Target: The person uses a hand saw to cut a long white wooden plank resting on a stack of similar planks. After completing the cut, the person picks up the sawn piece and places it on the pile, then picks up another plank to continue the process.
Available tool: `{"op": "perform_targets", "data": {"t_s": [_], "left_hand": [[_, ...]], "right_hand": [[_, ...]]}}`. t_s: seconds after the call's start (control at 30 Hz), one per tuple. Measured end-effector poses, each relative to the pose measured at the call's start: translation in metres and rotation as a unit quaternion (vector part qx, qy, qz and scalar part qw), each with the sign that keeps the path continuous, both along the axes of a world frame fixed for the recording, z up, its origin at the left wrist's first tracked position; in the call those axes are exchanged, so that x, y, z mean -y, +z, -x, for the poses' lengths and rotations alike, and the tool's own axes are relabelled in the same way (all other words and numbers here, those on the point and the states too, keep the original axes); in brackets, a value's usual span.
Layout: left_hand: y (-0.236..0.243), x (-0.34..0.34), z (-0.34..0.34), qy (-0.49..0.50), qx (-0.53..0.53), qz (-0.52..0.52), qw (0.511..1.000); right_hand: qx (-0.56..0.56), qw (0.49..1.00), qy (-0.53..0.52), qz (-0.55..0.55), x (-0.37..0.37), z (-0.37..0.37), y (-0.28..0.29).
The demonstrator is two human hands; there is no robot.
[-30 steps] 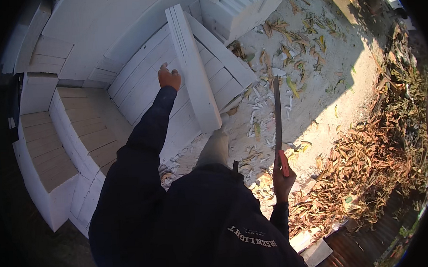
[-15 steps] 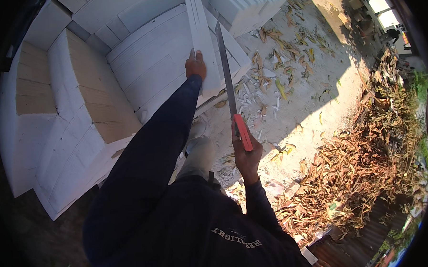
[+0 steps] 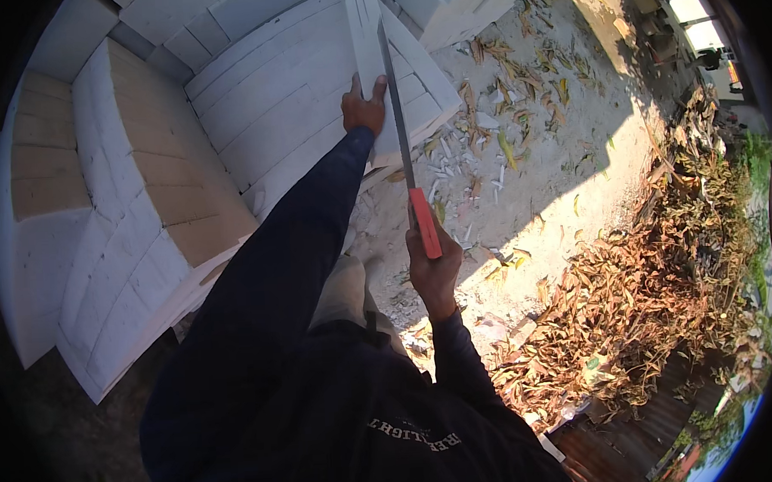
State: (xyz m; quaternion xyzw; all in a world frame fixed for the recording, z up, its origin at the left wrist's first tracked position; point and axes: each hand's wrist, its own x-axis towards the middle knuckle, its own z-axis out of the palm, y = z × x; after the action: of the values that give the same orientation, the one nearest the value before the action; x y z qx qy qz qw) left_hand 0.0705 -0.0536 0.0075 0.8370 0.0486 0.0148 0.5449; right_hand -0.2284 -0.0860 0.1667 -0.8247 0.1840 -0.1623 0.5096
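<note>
A long, narrow white block (image 3: 363, 31) lies on top of a stack of pale blocks, pointing away from me. My left hand (image 3: 364, 111) grips it from above, with the forefinger by its left edge and the thumb close to the saw blade. My right hand (image 3: 435, 269) is wrapped round the red handle of a hand saw (image 3: 425, 225). The saw's long dark blade runs forward along the block's right side, its far end against the block. Whether the teeth have entered the block, I cannot tell.
More stacked white blocks (image 3: 163, 156) stand at the left, and another stack (image 3: 458, 9) stands at the far right of the block. White chips and leaves litter the sandy ground (image 3: 520, 149). A large heap of dry leaves (image 3: 629, 291) lies at the right, near rusty corrugated sheet (image 3: 619, 442).
The saw has swung left, bringing its blade to the block, and its handle has risen slightly in view. My left hand has shifted right on the block, its thumb now out beside the blade.
</note>
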Motion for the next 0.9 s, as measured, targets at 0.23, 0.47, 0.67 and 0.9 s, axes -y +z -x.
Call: {"op": "perform_targets", "data": {"t_s": [0.23, 0.47, 0.67, 0.9], "left_hand": [[0.011, 0.003, 0.003, 0.027, -0.003, -0.022, 0.999], [0.007, 0.002, 0.002, 0.024, -0.012, -0.016, 1.0], [0.007, 0.004, 0.001, 0.033, -0.001, -0.005, 0.999], [-0.006, 0.001, 0.001, 0.033, -0.006, 0.046, 0.998]], "right_hand": [[0.016, 1.0, 0.008, 0.003, -0.003, -0.018, -0.005], [-0.005, 1.0, 0.028, 0.006, 0.001, -0.035, 0.004], [-0.029, 0.996, 0.058, 0.06, 0.007, -0.078, -0.001], [0.016, 0.998, 0.04, 0.039, -0.003, -0.056, 0.003]]}}
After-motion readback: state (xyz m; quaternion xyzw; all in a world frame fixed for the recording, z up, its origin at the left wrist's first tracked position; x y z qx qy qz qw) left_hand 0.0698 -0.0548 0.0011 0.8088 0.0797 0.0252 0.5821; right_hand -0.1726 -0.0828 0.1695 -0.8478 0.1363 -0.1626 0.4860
